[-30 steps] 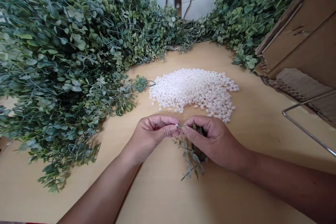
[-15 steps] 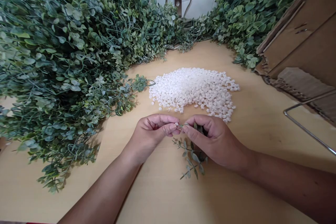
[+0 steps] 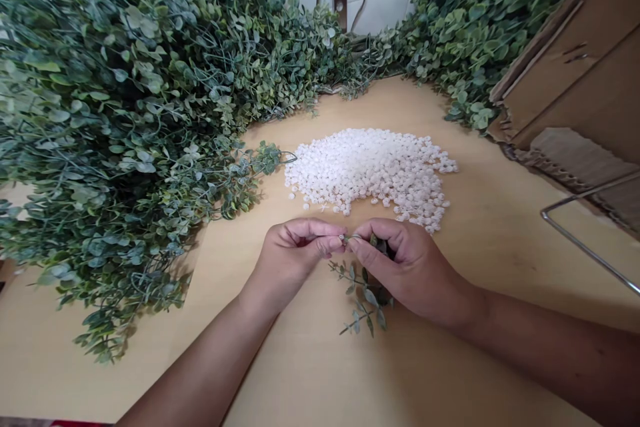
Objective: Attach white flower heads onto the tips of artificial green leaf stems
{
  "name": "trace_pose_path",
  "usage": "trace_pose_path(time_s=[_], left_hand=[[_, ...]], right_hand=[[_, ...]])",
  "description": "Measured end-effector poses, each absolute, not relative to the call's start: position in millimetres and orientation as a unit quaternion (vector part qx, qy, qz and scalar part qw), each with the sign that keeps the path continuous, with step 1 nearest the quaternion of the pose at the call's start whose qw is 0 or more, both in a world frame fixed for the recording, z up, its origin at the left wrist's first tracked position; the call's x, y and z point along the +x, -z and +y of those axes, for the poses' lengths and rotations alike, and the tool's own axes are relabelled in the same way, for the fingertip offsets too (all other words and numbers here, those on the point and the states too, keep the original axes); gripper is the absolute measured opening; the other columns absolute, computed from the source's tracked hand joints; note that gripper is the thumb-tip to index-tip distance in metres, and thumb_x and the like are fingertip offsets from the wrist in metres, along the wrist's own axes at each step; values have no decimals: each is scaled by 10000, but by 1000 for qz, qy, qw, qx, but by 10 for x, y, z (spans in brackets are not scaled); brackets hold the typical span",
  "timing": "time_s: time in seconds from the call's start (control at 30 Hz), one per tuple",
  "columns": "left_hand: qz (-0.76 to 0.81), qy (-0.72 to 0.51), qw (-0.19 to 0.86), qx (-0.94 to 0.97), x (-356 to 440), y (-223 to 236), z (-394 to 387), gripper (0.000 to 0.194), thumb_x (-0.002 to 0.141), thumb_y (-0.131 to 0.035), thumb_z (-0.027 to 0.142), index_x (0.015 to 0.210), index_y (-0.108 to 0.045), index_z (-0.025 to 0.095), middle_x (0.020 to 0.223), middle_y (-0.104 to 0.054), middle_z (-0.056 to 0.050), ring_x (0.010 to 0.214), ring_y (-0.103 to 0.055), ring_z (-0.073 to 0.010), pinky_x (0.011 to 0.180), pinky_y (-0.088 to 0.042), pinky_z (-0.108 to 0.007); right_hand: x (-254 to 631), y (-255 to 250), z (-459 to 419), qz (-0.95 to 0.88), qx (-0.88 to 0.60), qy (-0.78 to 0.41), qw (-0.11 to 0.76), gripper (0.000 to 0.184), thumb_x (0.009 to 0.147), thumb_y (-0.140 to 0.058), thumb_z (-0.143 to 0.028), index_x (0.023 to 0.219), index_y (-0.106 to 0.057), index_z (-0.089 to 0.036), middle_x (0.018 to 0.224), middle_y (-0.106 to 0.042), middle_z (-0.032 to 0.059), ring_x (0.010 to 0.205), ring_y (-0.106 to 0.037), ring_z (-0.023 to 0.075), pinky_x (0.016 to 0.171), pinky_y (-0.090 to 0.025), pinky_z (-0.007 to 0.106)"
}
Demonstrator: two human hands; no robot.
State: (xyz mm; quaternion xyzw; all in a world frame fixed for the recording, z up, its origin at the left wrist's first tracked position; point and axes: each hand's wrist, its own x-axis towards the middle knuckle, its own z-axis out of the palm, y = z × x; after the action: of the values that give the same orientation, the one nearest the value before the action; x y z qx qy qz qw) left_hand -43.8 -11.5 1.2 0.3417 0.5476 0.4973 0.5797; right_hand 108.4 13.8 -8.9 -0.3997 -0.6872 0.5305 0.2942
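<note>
Pinching a leafy sprig (image 3: 370,296) near its stem end, the right hand (image 3: 407,267) meets the left hand (image 3: 293,257), clamped on 1 tiny white piece (image 3: 343,237); leaves trail nearside. Beyond lies a white-piece pile (image 3: 365,163); bare tabletop (image 3: 500,247) stretches rightward toward torn cardboard (image 3: 590,73).

The slender leafy sprig (image 3: 370,297) is grey-green. The heaped tiny round pieces (image 3: 367,163) are white, the smooth tabletop (image 3: 310,360) pale tan.

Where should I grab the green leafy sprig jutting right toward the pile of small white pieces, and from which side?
Probably pinch the sprig by its thin, bare stem end, from the near side: it turns leafy leftward, the white pieces crowd its tip, and tan tabletop shows nearer.
</note>
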Motion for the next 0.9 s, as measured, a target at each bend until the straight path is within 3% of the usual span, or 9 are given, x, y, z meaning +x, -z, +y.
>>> trace_pose_path(time_s=[0.23,0.5,0.77,0.9], left_hand=[[546,-491,581,351,-428,-14,-94,132,541,-809,198,625,-718,153,615,-702,4,564,-605,-70,594,-499,-158],[563,-370,533,511,-629,-40,-164,185,639,-706,114,823,-717,135,813,-690,-42,737,-627,-113,703,-500,-209],[539,-278,322,727,-649,85,-186,177,770,-546,62,795,-678,177,820,-608,-25,769,-581,-110,701,-458,-215],[544,-262,297,739,-679,70,-177,139,796,-526,90,761,-636,167,767,-595,-18,711,-563,-107,646,-436,-216]], right_hand=[[1071,92,149,-674,-405,-543,294,267,803,-461,-316,693,-584,-105,490,-393,-54,446,-317,-1,416,-278,113],[1108,134,186,-631,-408,-568,335,267,824,-470,-372,690,-488,-142,537,-403,-50,498,-369,17,488,-336,139],[1120,123,201,-583,-401,-618,342,268,735,-590,-365,698,-424,-158,589,-402,-62,506,-367,6,492,-351,136],[1092,154,149,-692,-401,-524,292,146,700,-566,-201,666,-434,-151,612,-442,-42,549,-404,27,524,-363,154]])
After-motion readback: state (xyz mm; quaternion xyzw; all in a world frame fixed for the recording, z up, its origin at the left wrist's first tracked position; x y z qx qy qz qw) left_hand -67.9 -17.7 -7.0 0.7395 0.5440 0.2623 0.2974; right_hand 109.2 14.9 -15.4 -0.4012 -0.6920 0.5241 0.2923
